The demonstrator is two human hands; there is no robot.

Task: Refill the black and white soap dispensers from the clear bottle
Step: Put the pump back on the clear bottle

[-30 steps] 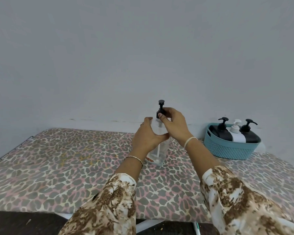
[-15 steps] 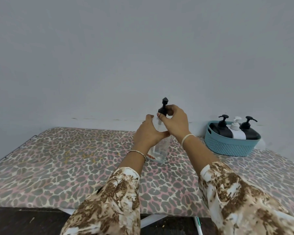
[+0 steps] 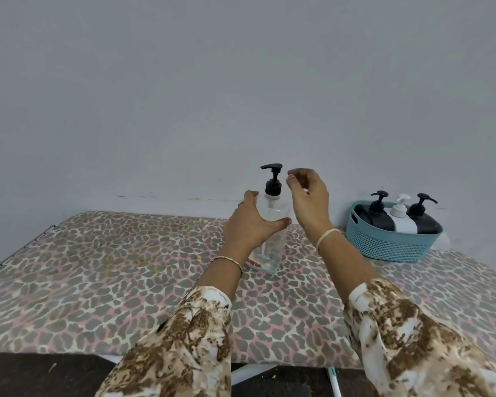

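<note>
The left hand [image 3: 251, 224] is gripping and half hiding the clear bottle [image 3: 272, 239]; the right hand [image 3: 308, 196] is hovering beside its pump [image 3: 273, 179], fingers loosely apart.

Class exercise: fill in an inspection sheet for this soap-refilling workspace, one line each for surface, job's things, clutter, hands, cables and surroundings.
Surface: table under a leopard-print cover.
Job's things: clear bottle upright, black pump on; two black dispensers and a white dispenser leaning in a teal basket.
Clutter: nothing seen.
Hands: left hand grips the bottle; right hand beside the pump, empty.
Cables: nothing seen.
Surroundings: plain wall behind; dark floor below.
</note>
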